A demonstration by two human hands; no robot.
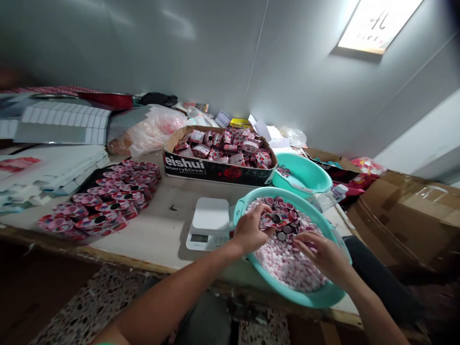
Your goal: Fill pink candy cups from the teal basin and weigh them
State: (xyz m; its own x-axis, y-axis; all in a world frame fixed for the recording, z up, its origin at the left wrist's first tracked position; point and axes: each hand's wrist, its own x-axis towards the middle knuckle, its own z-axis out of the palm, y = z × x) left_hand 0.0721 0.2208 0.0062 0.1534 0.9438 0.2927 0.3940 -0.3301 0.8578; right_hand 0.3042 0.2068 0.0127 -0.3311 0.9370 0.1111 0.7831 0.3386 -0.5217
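Observation:
Over a large turquoise basin (239, 211), my left hand (252, 229) is closed on a red and pink printed package (276, 219) with a dark round opening. My right hand (318, 249) is at the basin's right side, thumb and fingers pinched around a small pink piece (311, 246). Many small pale pink pieces (287, 268) fill the basin, with darker pink-rimmed round pieces (283, 207) heaped at the back. Left of the basin stands a white digital scale (210, 214) with nothing on its plate.
Printed packages (117, 206) stand in rows at the left. Behind the scale, a cardboard box (215, 175) holds more packages. A second turquoise basin (316, 177) and a clear bottle (332, 196) are at the back right. Brown cartons (413, 220) stand beyond the table's right edge.

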